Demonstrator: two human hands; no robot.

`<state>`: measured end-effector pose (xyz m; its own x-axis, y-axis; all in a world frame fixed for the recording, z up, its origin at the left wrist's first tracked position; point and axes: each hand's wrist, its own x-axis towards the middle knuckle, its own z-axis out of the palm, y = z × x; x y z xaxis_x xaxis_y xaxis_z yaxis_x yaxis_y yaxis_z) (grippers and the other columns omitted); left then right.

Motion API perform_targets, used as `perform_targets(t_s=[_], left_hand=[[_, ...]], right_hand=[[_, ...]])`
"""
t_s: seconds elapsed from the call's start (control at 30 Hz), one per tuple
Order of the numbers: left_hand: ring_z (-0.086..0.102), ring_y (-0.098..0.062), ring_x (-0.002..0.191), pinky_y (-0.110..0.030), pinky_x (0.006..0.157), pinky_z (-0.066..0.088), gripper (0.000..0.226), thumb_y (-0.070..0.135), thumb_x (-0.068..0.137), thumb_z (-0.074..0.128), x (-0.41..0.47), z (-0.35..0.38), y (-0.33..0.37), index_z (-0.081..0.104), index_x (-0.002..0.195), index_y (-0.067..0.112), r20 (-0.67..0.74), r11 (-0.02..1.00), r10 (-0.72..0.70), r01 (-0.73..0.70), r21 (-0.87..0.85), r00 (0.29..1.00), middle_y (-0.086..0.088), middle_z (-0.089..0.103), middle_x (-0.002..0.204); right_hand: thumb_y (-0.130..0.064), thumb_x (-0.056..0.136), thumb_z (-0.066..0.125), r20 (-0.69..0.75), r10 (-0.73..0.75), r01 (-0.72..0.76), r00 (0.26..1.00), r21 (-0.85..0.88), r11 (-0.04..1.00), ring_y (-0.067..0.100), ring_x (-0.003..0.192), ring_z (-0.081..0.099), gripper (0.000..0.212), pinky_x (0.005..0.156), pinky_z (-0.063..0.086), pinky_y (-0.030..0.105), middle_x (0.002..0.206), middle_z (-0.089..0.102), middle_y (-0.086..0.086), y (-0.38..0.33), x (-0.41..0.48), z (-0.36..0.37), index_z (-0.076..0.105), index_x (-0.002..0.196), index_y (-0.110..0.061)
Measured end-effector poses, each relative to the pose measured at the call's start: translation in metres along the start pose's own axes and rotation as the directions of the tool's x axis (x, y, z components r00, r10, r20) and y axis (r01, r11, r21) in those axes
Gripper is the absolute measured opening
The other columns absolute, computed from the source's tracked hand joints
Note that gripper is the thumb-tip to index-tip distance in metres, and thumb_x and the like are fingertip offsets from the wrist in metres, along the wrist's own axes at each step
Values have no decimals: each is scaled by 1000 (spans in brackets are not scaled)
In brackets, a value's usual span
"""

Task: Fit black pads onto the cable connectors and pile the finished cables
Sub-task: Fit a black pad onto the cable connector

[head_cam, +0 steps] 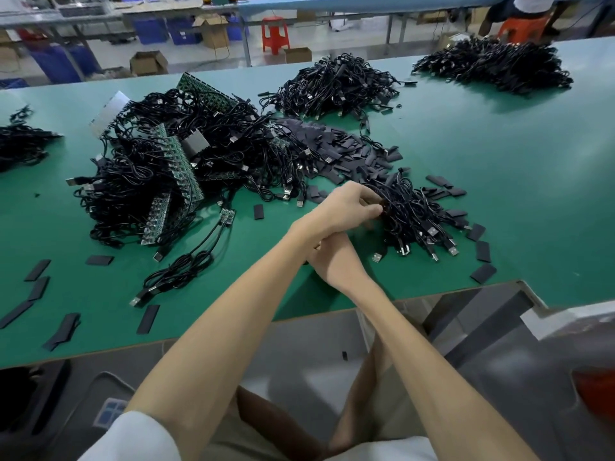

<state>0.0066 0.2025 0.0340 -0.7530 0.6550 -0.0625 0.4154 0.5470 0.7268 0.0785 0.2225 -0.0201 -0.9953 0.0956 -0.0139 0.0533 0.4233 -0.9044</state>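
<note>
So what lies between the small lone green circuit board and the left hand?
One loose black rectangular pad lying on the green table, head view.

One wide-angle view, from the person's head, faces forward and steeply down over the green worktop (466, 154). It sits close above the left hand (342, 207) and right hand (332, 261) at the cable pile (416, 217); the floor (349, 41) beyond fills the top edge.

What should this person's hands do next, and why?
Probably release. The left hand pinches into the finished pile, so whatever it carried seems delivered; letting go and reaching to the tangled heap for another cable seems right. The right hand is partly hidden.
</note>
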Motion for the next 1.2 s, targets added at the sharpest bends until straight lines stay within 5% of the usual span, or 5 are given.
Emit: perform_targets(t_s=[0.1,0.23,0.47,0.8,1.2], left_hand=[[73,-12,68,-29,73,57,22,13,102,55,-13,-10,-10,73,114,10,-264,997,-26,6,-75,964,-2,77,91],[63,-28,100,-40,88,52,25,14,102,51,-38,-44,-46,72,116,12,-576,916,-32,255,310,817,-12,63,118],[39,-46,130,-52,109,32,43,25,103,55,-85,-78,-114,46,130,-7,-621,650,-451,713,264,641,-30,42,139],[66,-15,64,-31,69,59,5,11,94,70,-89,-59,-82,74,95,8,-502,963,-256,170,-211,826,-4,69,71],[68,-8,70,-24,70,55,17,19,88,76,-96,-48,-59,69,77,30,-369,992,-107,125,25,923,8,73,75]], right_hand=[[-3,93,58,-58,-55,54,997,-27,998,-2,58,60,34,61,44,27,58,63,-7,7,-1,-6,57,66,-25],[-11,97,64,-65,-132,137,989,72,988,7,61,67,12,64,48,18,72,73,-7,8,0,-6,69,93,-21],[-15,100,63,-64,-127,135,990,146,980,7,63,67,11,67,53,18,77,73,-4,12,2,-4,70,108,-15],[-17,99,64,-163,-87,117,983,185,976,11,78,70,25,60,52,20,97,69,-2,9,2,-5,63,124,-13],[-11,96,68,-216,-65,116,974,231,966,6,55,64,12,51,48,20,82,74,5,8,1,-7,65,87,-19]])
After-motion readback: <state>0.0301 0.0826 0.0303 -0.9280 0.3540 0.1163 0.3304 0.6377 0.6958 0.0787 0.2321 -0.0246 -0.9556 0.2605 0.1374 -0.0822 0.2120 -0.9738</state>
